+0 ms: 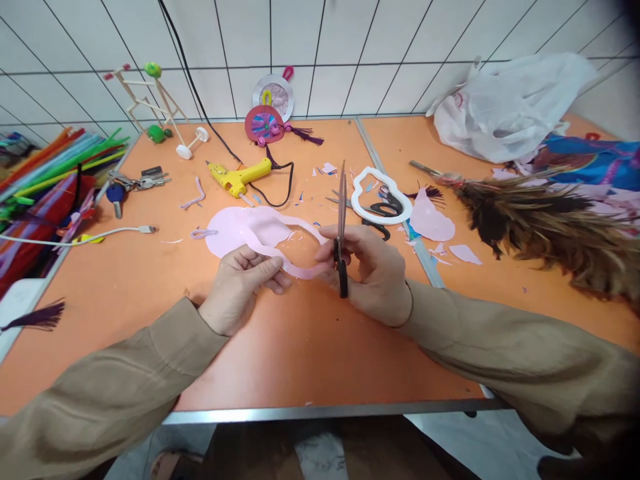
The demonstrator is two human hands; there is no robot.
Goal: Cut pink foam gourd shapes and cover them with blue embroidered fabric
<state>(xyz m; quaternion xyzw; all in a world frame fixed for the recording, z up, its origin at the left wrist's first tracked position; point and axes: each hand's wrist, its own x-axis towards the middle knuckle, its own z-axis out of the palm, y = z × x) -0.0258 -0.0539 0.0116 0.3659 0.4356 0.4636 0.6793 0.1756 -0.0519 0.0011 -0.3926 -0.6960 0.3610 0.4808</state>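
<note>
At the centre of the dial, above the orange worktop [300, 360], is a thin pink ring [303, 272]. The left hand [233, 290] pinches its near-left edge between thumb and forefinger; the right hand [377, 273], fingers closed round scissors [342, 207] with blades pointing to twelve, meets its right edge. A pink disc [220, 230] lies at nine. A white wavy-edged frame [357, 195] lies at two, a yellow glue gun [245, 177] at eleven. Coloured craft sticks [55, 160] are heaped toward ten, a feather duster [550, 220] at three. Beyond the frame, also at two, a crumpled white plastic bag [510, 107] stands; its contents cannot be made out. White wall tiles [295, 40] span twelve.
</note>
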